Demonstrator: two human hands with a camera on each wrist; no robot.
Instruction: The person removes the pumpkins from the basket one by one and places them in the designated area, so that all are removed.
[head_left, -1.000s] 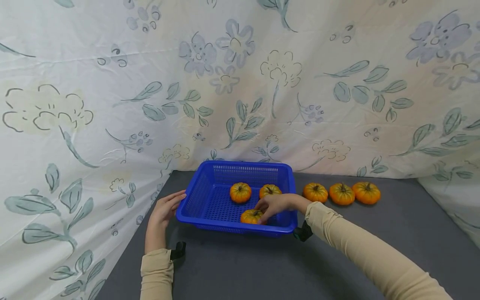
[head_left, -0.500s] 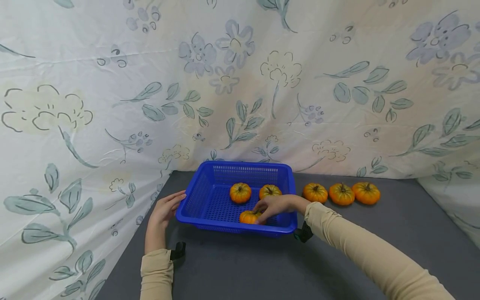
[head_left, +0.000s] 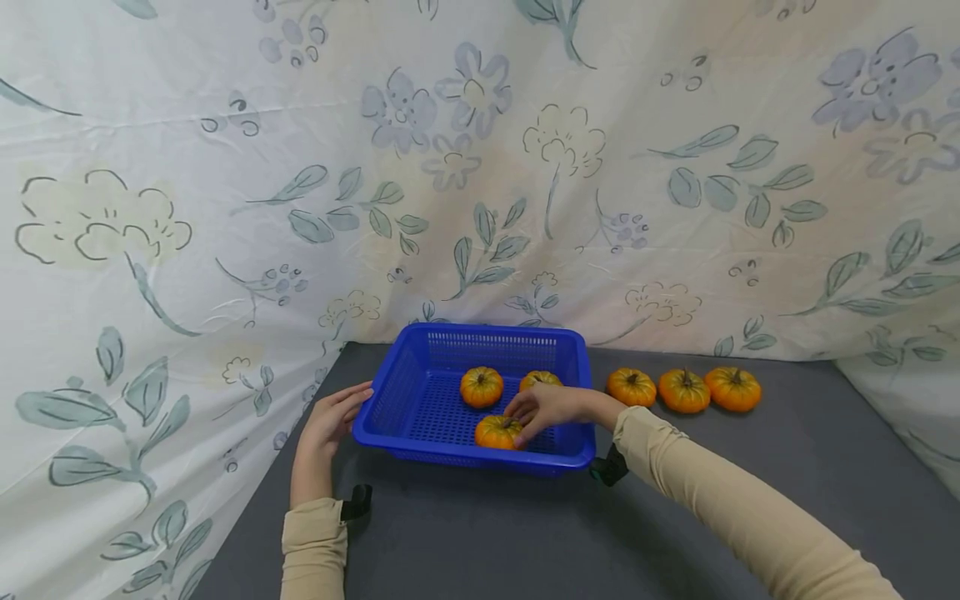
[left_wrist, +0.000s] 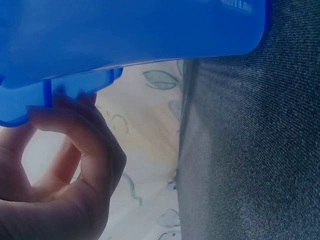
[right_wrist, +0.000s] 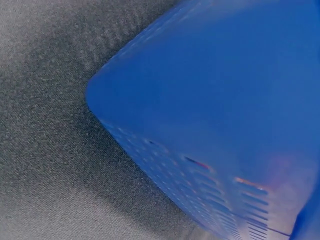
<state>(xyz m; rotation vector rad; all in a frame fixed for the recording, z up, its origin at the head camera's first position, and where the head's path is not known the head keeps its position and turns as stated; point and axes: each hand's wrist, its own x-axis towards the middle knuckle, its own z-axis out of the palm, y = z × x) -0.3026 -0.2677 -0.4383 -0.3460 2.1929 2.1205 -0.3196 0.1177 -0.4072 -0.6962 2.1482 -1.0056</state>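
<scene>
A blue plastic basket (head_left: 450, 453) with slotted walls stands on the dark table. My left hand (head_left: 330, 419) holds its left rim, fingertips curled at the edge; in the left wrist view the bent fingers (left_wrist: 97, 150) meet the blue rim. Reaching over the right side, my right hand (head_left: 551, 406) grips a small orange pumpkin (head_left: 495, 432) near the front wall, thumb in front and fingers behind. Two more pumpkins sit further back inside: one in the middle (head_left: 482, 387), one on the right (head_left: 538, 379) partly covered by the hand. The right wrist view shows only the basket's outer corner (right_wrist: 175, 100).
Three small pumpkins stand in a row on the table right of the basket: a near one (head_left: 631, 387), a middle one (head_left: 684, 390) and a far one (head_left: 733, 389). A floral cloth (head_left: 480, 208) hangs behind and along the left of the dark table (head_left: 465, 533).
The pumpkin under my right hand has shifted slightly left along the basket's front, and more of it shows beside the fingers. My left hand stays on the rim.
</scene>
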